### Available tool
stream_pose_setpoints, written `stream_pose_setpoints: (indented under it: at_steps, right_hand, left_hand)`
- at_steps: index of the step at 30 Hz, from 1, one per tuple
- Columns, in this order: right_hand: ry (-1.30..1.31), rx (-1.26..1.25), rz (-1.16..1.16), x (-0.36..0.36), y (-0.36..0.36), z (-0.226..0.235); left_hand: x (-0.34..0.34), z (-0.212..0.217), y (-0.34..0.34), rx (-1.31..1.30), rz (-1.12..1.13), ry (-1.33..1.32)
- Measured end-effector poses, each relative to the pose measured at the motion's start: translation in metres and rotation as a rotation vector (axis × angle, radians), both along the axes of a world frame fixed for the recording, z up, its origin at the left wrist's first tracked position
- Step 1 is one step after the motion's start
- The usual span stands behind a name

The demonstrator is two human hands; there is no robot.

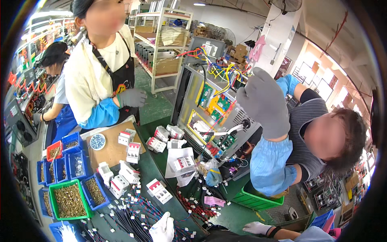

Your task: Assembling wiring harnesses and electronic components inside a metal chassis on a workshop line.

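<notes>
My left hand [162, 230], in a white glove, is at the lower edge over a bundle of black cables [133, 218] with white connectors. Its fingers point away from me, and I see nothing held. My right hand [257, 228], also white-gloved with a black wristband, lies flat to the right, fingers stretched and holding nothing. Ahead of my left hand is a white breaker with red levers [159, 191]. Several more breakers [119, 185] stand beyond it on the dark bench. Red wires [197, 207] and a pink slip [214, 201] lie between my hands.
Blue bins and a green bin [70, 199] of brass screws line the left. An open metal cabinet [215, 109] with circuit boards and wires stands ahead. A co-worker's grey glove [264, 103] is raised close at right; another co-worker [102, 68] stands far left. A green crate [258, 198] sits at right.
</notes>
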State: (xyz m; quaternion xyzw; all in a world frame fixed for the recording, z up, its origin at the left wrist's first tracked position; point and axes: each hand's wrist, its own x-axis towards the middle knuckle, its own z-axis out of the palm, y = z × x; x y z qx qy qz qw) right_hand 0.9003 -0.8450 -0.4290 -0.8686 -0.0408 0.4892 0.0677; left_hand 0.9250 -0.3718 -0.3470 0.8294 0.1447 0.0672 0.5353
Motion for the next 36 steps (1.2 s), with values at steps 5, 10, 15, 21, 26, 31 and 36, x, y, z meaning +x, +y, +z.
stream_pose_setpoints:
  at_steps: [5,10,15,21,26,31,36]
  right_hand:
    - [0.018,0.011,-0.011,-0.001,-0.002,0.006]
    - [0.028,-0.006,-0.004,-0.004,-0.008,-0.002]
    - [-0.023,0.114,0.135,-0.006,-0.025,-0.028]
    - [0.016,0.047,0.113,-0.008,-0.033,-0.040]
    - [0.052,0.000,-0.023,-0.002,-0.023,-0.034]
    - [0.033,0.031,-0.046,-0.004,-0.011,-0.022]
    - [-0.375,0.310,0.269,-0.011,-0.004,-0.012]
  left_hand:
    - [0.000,0.000,0.000,-0.008,-0.006,-0.022]
    - [0.001,-0.002,-0.001,0.018,-0.016,-0.025]
    - [0.001,-0.004,-0.001,0.012,-0.015,-0.017]
    - [0.001,-0.001,-0.001,0.006,-0.005,-0.033]
    - [0.001,0.002,-0.001,-0.006,-0.006,-0.030]
    - [0.001,0.006,-0.001,0.040,-0.011,-0.044]
    - [0.001,0.008,-0.002,0.064,-0.032,-0.099]
